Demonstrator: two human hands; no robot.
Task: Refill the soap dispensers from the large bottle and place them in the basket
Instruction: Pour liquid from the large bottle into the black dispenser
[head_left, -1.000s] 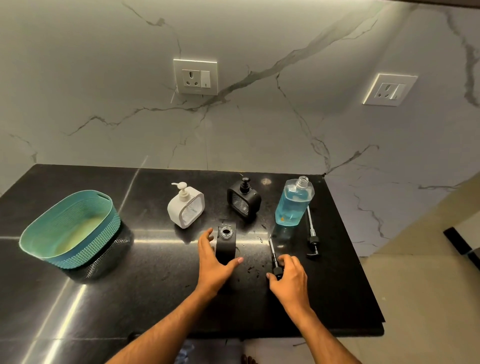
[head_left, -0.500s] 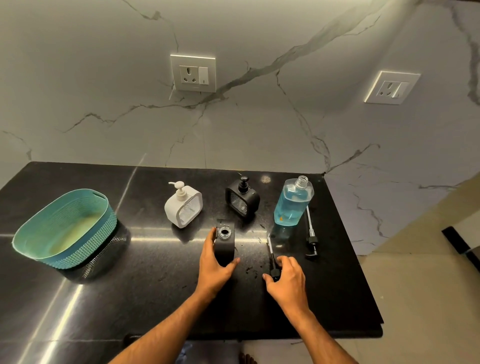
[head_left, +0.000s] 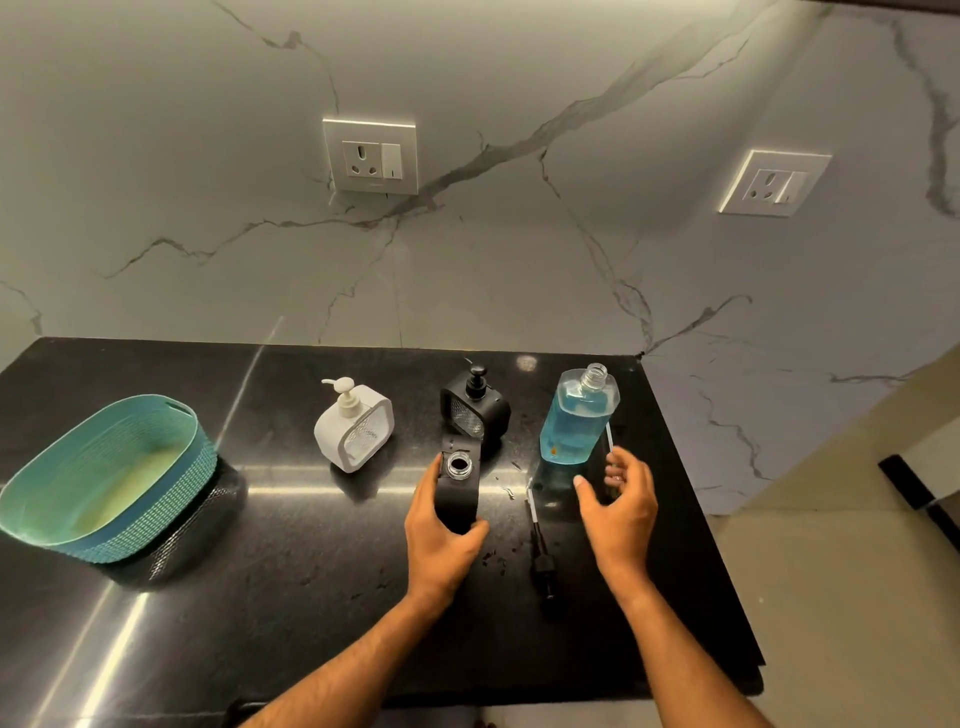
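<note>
The left hand (head_left: 441, 540) grips an uncapped black dispenser (head_left: 457, 491) upright on the black worktop (head_left: 311, 571), fingers curled round its body. The right hand (head_left: 618, 512) hovers with fingers loosely spread, holding nothing, just before the large blue bottle (head_left: 576, 415). A pump (head_left: 540, 551) lies between the hands; the teal basket (head_left: 104, 483) stands far left.

Veined marble wall (head_left: 519, 270) with two sockets (head_left: 370, 156) behind black counter (head_left: 260, 597).
</note>
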